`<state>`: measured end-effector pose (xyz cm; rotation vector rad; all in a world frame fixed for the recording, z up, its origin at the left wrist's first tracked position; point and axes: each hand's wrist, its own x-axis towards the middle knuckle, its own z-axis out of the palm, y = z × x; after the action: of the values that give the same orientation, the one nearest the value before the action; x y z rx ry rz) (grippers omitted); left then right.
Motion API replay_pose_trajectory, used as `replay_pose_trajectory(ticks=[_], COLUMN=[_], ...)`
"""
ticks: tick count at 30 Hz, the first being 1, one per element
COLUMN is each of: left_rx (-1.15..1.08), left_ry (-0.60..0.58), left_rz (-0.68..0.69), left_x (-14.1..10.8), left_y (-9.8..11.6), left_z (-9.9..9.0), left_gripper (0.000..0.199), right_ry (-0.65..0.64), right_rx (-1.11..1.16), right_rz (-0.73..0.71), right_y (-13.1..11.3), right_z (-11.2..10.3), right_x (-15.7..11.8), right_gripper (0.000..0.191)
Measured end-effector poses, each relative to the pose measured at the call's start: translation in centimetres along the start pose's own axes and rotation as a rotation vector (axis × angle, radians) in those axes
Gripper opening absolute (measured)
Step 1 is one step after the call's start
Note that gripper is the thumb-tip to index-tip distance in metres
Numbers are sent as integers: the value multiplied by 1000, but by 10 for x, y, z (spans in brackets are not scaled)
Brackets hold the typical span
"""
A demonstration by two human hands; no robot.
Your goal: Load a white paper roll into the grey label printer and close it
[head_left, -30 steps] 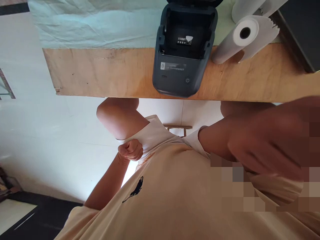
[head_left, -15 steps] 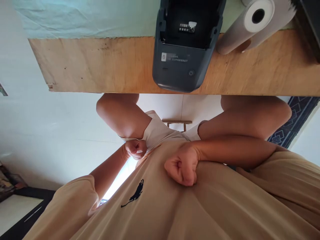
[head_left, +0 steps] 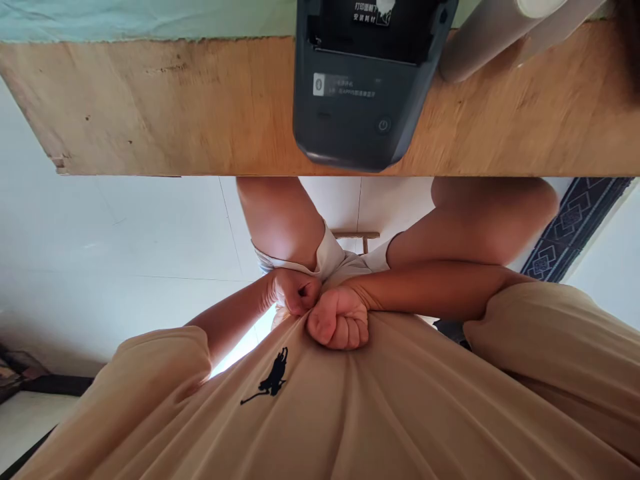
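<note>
left hand, right hand: fisted | now together by shirt | contents unclear

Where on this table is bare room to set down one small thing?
Widest: the bare wood left of the printer, with the green cloth behind. A smaller strip lies right of the printer, in front of the paper roll. Crowded: the narrow gap between printer and roll.

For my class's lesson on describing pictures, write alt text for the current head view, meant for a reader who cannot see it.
A person's left hand and right hand are curled close together at the front of a tan shirt. Beyond them, a dark printer sits on a wooden table, with a white paper roll to its right.
</note>
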<state>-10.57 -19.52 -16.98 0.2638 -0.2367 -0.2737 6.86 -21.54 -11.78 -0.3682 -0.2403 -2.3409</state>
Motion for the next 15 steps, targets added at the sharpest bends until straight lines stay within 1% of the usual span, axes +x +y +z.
replay_pose_trajectory(ticks=[3,6,8,9,11,15], left_rx=[40,55,51,45,29,-5], left_ry=[-1,8,38,58,110,257], left_rz=[-47,-57,-41,-29,1,68], left_x=[15,25,26,25,18,-7], left_y=[10,17,18,17,10,-7], left_z=[-16,-33,-40,-40,-32,5], left_gripper=[37,35,35,35,35,33], right_ry=[-24,-48,-69,-79,-99,-119], right_rx=[9,10,3,-2,-17,-53], right_rz=[95,157,191,206,231,255], right_y=[-7,-12,-15,-17,-20,-22], right_z=[2,5,7,8,10,14], right_x=[1,1,0,0,-1,-1], right_gripper=[49,49,50,49,49,50])
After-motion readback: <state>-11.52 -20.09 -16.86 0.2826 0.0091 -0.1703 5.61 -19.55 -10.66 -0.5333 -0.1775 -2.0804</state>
